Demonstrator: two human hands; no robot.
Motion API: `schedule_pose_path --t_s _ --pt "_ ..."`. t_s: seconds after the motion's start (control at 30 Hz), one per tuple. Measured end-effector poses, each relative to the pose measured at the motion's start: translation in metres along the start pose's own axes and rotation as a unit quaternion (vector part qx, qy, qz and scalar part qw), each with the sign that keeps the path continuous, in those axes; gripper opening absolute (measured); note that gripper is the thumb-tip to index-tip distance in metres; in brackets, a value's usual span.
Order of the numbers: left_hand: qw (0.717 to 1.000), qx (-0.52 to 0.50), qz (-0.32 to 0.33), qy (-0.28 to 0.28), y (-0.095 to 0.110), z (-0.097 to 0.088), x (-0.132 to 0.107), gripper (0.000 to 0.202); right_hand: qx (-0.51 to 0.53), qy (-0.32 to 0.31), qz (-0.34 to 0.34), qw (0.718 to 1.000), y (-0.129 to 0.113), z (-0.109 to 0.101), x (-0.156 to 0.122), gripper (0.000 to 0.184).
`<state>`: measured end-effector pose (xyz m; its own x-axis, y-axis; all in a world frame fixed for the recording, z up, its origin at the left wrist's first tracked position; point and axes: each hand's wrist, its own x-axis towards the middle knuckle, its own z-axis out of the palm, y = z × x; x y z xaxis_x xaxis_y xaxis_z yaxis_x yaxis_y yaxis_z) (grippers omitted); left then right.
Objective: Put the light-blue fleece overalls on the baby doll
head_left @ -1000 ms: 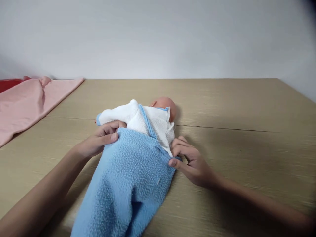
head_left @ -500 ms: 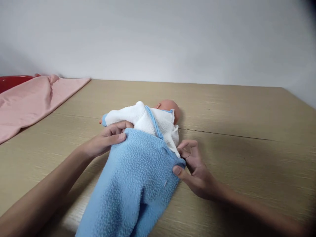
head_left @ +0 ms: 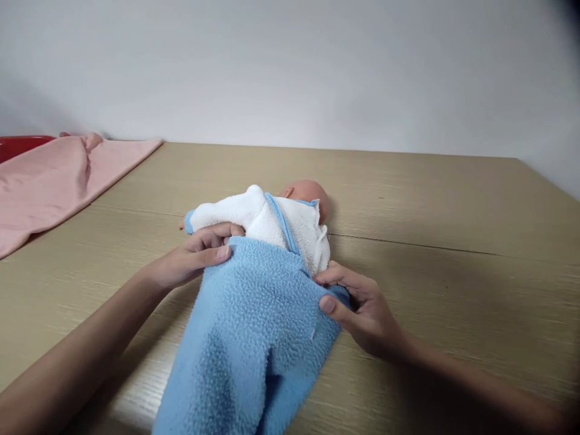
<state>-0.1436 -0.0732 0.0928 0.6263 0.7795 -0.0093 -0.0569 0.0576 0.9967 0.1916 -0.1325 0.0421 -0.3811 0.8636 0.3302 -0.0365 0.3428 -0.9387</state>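
A baby doll (head_left: 308,192) lies on the table with its head away from me, turned to the right. It wears a white fleece top (head_left: 267,226) with blue trim, one sleeve stretched out to the left. Blue fleece pants (head_left: 258,302) cover its lower body and run past the bottom edge of the picture. My left hand (head_left: 199,254) grips the pants' waistband at the left side, thumb outside and fingers partly hidden behind. At the right side of the waistband, my right hand (head_left: 357,305) pinches the fabric, with its fingers inside the band and its thumb outside.
A pink cloth (head_left: 58,181) is spread at the left, over part of a red plastic object (head_left: 22,146). The wooden table (head_left: 453,199) has a seam across it and meets a pale wall (head_left: 290,72) at the back.
My right hand's fingers have moved inside the waistband and drawn it out to the right. The white top's corner is no longer seen over the band. My left hand keeps its hold.
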Motion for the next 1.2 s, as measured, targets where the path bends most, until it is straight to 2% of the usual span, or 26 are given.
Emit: schedule_pose_path --t_s 0.1,0.17,0.37,0.57,0.73,0.9,1.0,1.07,1.13,1.2 --pt "1.0 0.001 0.003 -0.003 -0.002 -0.001 0.0 0.039 0.005 -0.022 -0.012 1.0 -0.007 -0.001 0.002 0.028" --pt "1.0 0.0 0.011 -0.005 -0.002 -0.001 0.001 0.038 0.026 -0.013 0.0 1.0 -0.012 0.0 0.003 0.03" --pt "1.0 -0.003 0.012 0.01 -0.003 -0.001 0.001 0.036 0.07 0.041 0.069 0.994 -0.016 0.007 0.001 0.025" --pt "1.0 0.001 0.017 0.009 -0.003 0.002 0.002 0.036 0.078 0.055 0.12 0.988 -0.015 0.01 0.004 0.037" --pt "1.0 0.016 0.013 0.016 -0.003 0.004 0.003 0.038 0.036 0.079 0.194 0.977 -0.009 0.009 0.006 0.051" --pt "0.999 0.035 0.002 0.025 -0.006 0.0 0.001 0.039 -0.048 0.104 0.151 0.982 0.009 0.007 0.004 0.046" --pt "0.998 0.056 0.014 0.021 -0.005 -0.001 -0.002 0.035 -0.096 0.13 0.105 0.981 0.023 0.0 0.005 0.043" --pt "0.997 0.076 0.024 0.017 -0.003 0.0 -0.003 0.03 -0.119 0.158 0.083 0.977 0.031 -0.008 0.007 0.048" --pt "0.995 0.09 0.032 0.019 -0.001 0.001 -0.003 0.029 -0.115 0.169 0.081 0.975 0.038 -0.014 0.01 0.052" --pt "0.994 0.105 0.033 0.024 0.002 0.003 -0.001 0.03 -0.087 0.149 0.098 0.98 0.042 -0.017 0.011 0.048"
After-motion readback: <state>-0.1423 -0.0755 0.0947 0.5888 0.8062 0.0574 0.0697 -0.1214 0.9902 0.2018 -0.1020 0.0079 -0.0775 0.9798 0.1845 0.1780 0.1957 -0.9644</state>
